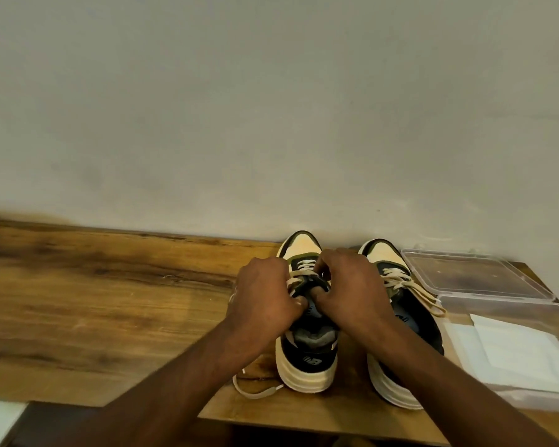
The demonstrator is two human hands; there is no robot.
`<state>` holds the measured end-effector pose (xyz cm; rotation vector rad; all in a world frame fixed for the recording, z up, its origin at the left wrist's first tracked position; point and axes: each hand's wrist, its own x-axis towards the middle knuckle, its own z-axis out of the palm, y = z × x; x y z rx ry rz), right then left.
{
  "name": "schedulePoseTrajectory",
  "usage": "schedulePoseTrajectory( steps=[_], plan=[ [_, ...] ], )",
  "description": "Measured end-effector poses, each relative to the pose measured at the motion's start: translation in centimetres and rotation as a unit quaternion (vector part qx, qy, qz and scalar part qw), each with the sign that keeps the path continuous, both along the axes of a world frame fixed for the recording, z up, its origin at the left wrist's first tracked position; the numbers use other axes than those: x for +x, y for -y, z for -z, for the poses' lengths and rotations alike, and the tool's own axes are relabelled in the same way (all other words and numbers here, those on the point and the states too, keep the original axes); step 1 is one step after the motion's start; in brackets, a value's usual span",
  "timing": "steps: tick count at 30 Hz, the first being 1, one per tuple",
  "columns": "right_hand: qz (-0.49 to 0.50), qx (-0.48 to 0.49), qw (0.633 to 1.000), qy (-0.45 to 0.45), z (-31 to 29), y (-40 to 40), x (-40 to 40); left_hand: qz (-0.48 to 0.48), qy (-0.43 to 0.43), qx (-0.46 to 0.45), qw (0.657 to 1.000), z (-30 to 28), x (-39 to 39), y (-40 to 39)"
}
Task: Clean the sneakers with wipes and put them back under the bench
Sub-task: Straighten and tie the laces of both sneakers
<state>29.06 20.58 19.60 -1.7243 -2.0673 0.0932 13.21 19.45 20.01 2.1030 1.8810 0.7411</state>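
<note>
Two cream, black and olive sneakers stand side by side on the wooden bench top [110,301], toes toward the wall. Both hands are on the left sneaker [307,359]. My left hand [265,295] curls its fingers on the cream laces and tongue at the shoe's left side. My right hand [349,285] pinches the laces and tongue from the right. The right sneaker [397,285] stands free beside my right forearm, its laces loose. A clear plastic box [504,395] to the right holds white wipes [523,353].
The box's clear lid [475,275] lies open against the grey wall [271,108] behind it. A loose lace end [255,393] trails on the wood near the bench's front edge. A dark gap under the bench shows at the bottom.
</note>
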Motion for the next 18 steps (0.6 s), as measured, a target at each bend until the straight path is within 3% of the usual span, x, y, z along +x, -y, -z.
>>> schedulePoseTrajectory(
  steps=[18],
  plan=[
    [-0.005, -0.037, 0.998, -0.047, -0.7, 0.2, -0.5, -0.013, -0.013, -0.055, 0.998, -0.8, -2.1, -0.3]
  ],
)
